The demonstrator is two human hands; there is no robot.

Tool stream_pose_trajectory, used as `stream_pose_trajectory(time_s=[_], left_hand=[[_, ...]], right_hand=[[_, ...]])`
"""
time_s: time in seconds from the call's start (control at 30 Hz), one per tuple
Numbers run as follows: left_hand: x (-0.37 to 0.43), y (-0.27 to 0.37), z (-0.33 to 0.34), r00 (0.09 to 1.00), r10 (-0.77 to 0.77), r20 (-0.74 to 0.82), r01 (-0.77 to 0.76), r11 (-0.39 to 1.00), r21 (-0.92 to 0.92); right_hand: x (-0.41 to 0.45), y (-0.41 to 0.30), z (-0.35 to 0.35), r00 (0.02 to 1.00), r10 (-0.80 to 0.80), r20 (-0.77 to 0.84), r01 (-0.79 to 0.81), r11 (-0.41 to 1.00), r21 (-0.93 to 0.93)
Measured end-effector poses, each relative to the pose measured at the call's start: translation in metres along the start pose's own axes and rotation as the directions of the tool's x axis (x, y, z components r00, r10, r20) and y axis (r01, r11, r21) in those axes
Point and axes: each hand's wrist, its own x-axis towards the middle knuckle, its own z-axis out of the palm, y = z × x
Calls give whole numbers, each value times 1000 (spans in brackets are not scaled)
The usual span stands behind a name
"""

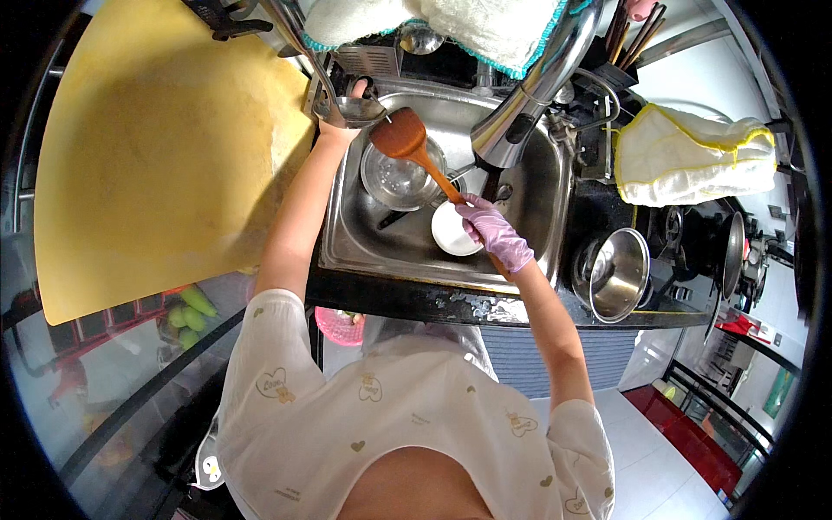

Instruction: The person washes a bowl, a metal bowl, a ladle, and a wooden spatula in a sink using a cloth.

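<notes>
My right hand (495, 233), in a thin pink-purple glove, grips the handle of a wooden spatula (400, 134). The spatula's broad reddish-brown blade hangs over the steel sink (354, 250), tilted towards the back left. Beneath it sits a round bowl (398, 179) with a wet, shiny inside. A small white bowl (452, 231) lies in the sink just below the gloved fingers. My bare left hand (338, 130) reaches to the sink's back left corner. A hanging metal ladle (357, 114) covers much of it, so its grip is hidden; a dark ring-like part shows by one finger.
A chrome faucet (504, 140) juts over the sink. To the left stands a large yellow board (162, 162). On the right are a steel pot (619, 276) near the counter edge and a hanging white cloth (692, 159). Another cloth (442, 23) hangs above the sink's back.
</notes>
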Motion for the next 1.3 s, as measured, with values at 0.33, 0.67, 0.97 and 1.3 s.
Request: stream_pose_trajectory(time_s=[0.33,0.67,0.97,1.3], left_hand=[[4,1,-8,902,-161,400,222,968,-113],[7,4,-15,807,-239,540,292,956,-14],[5,7,-18,861,-185,474,211,977,-3],[9,15,-25,866,-205,455,175,979,107]], right_hand=[[5,4,-3,1000,22,15,-22,1000,7],[7,5,-2,1000,6,24,-6,1000,-8],[6,6,-3,1000,13,19,-13,1000,1],[-3,4,-4,999,2,34,-3,1000,26]])
